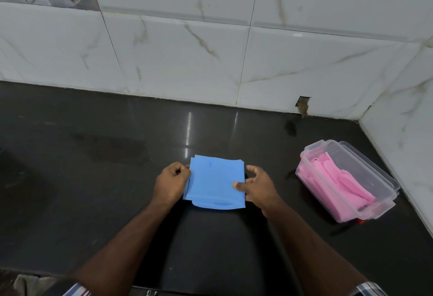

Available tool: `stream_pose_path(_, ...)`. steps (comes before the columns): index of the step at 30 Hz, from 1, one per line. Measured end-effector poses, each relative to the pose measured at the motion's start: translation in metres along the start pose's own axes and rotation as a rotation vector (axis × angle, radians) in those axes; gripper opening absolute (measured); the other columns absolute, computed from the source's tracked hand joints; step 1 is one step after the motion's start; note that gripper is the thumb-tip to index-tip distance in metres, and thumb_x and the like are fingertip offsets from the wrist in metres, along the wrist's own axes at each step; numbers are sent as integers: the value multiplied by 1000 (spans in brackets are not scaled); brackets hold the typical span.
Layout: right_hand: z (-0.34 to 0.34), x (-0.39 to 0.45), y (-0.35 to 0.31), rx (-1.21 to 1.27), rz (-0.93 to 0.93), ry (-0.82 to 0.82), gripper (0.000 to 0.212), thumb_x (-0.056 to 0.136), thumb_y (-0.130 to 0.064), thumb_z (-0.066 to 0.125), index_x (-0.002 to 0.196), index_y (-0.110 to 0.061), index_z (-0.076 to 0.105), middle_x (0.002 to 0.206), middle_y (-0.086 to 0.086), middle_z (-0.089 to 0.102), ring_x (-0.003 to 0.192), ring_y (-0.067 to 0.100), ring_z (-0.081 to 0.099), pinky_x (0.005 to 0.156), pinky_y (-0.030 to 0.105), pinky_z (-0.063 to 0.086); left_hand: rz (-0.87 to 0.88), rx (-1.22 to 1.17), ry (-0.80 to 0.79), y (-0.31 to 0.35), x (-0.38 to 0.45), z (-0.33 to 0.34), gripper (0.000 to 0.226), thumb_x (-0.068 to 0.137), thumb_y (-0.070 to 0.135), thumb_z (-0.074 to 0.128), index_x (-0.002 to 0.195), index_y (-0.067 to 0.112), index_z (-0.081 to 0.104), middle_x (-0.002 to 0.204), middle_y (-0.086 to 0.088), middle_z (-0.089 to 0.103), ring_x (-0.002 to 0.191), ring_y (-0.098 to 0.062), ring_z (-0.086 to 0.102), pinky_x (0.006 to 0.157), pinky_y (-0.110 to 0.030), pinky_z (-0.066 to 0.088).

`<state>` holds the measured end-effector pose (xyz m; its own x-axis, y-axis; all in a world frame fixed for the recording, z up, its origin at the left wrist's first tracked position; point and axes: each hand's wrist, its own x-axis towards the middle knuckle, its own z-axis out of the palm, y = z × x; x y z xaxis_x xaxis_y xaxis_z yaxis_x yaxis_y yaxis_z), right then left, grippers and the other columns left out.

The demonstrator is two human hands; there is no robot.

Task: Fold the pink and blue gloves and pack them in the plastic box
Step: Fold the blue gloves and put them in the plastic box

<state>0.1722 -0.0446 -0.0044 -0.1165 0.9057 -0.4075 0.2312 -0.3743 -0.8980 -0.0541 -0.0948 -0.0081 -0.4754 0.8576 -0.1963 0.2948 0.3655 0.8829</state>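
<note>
The blue gloves (214, 179) lie folded into a flat square on the dark counter, in the middle of the view. My left hand (172, 184) pinches the left edge of the folded blue gloves. On the right edge rests my right hand (256, 184), thumb on top of the fabric and fingers curled beside it. The pink gloves (337, 182) lie folded inside the clear plastic box (384, 178), which stands open to the right, apart from both hands.
The black counter (117, 190) meets a white marble-tiled wall (187, 57) at the back and another on the right, just past the box. A chipped hole (303, 105) shows at the base of the back wall. Cloth (25, 284) lies at the bottom left.
</note>
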Motion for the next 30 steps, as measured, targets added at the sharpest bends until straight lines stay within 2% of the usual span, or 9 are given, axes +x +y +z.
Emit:
stream_pose_path(2,0,-1,5,-210,-96,39,64,82,-16,74,139,-23,46,104,-3,70,94,12,69,82,30,54,5,69,10,2,-1,3,24,85,25,56,68,10,48,91,6,74,81,-16,66,64,-31,44)
stream_pose_path(4,3,-3,9,-473,-208,99,67,84,-26,65,146,-24,41,121,-1,63,109,16,61,91,29,47,9,135,16,4,-3,3,21,84,25,55,69,12,53,87,3,73,70,-15,58,59,-29,41)
stream_pose_path(8,15,-7,16,-923,-470,187,62,94,-34,50,151,-17,32,154,7,32,137,25,37,110,39,36,5,158,16,4,-5,2,19,84,25,55,75,8,58,75,-4,66,66,-14,53,60,-30,41)
stream_pose_path(11,22,-8,21,-1105,-510,132,59,101,-41,33,155,-20,22,165,1,10,151,21,11,115,44,25,-7,173,27,4,-5,2,20,85,26,55,76,8,58,76,-5,66,64,-13,53,59,-30,41)
stream_pose_path(15,27,-7,26,-1169,-457,68,59,103,-43,23,157,-20,10,166,0,-2,152,20,-3,121,47,10,-16,169,37,5,-8,2,18,87,25,54,80,10,61,81,-1,67,71,-13,57,61,-28,43)
stream_pose_path(19,28,-6,25,-1174,-454,65,60,103,-45,22,157,-21,7,166,-1,-5,152,20,-6,121,48,7,24,143,62,9,-12,8,8,90,27,60,90,21,64,88,11,65,82,-5,58,67,-26,43)
stream_pose_path(24,31,-6,24,-1178,-432,36,63,103,-50,19,157,-24,2,165,-2,-10,151,22,-12,121,52,3,10,165,83,7,-11,14,22,85,36,71,86,17,62,83,9,65,76,-5,60,61,-24,43)
stream_pose_path(28,35,-7,23,-1131,-446,23,61,103,-49,21,157,-26,7,166,-3,-8,151,23,-11,120,52,4,-9,184,104,6,-4,15,22,87,31,70,80,12,64,77,5,65,70,-6,57,57,-20,38)
stream_pose_path(30,32,-5,21,-1017,-457,52,59,103,-45,29,156,-25,15,166,-1,-1,152,22,-2,121,48,8,-12,188,108,5,-4,14,22,89,30,68,79,12,64,76,5,64,70,-6,56,58,-20,37)
